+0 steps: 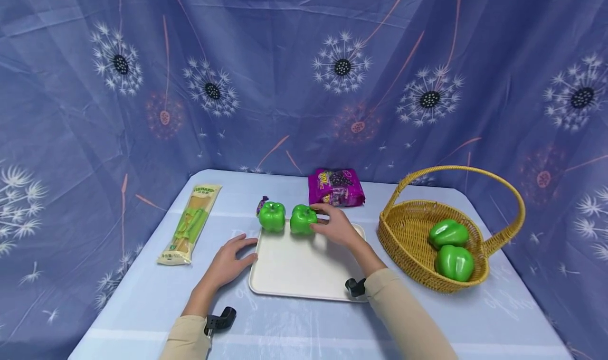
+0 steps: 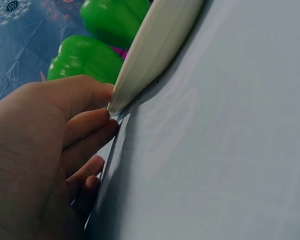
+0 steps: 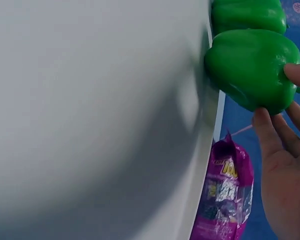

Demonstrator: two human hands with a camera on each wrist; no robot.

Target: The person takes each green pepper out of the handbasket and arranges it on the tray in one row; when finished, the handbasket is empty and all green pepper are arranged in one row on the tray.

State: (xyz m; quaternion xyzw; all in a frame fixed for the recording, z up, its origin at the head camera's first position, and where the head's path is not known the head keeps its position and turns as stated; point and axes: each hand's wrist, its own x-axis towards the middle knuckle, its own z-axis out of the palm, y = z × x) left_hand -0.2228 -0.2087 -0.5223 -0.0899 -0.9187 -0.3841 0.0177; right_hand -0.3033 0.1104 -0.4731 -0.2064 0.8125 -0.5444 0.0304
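At the tray (image 1: 304, 267), the right hand (image 1: 336, 226) pinches a green pepper (image 1: 302, 220); the left hand (image 1: 227, 265), relaxed, touches the rim (image 2: 155, 55).

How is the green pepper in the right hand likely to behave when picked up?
The green pepper looks stiff: the right hand pinches it without visible denting. Its glossy skin may make it slippery. Its rounded, lobed sides suggest it could rock or roll if pushed.
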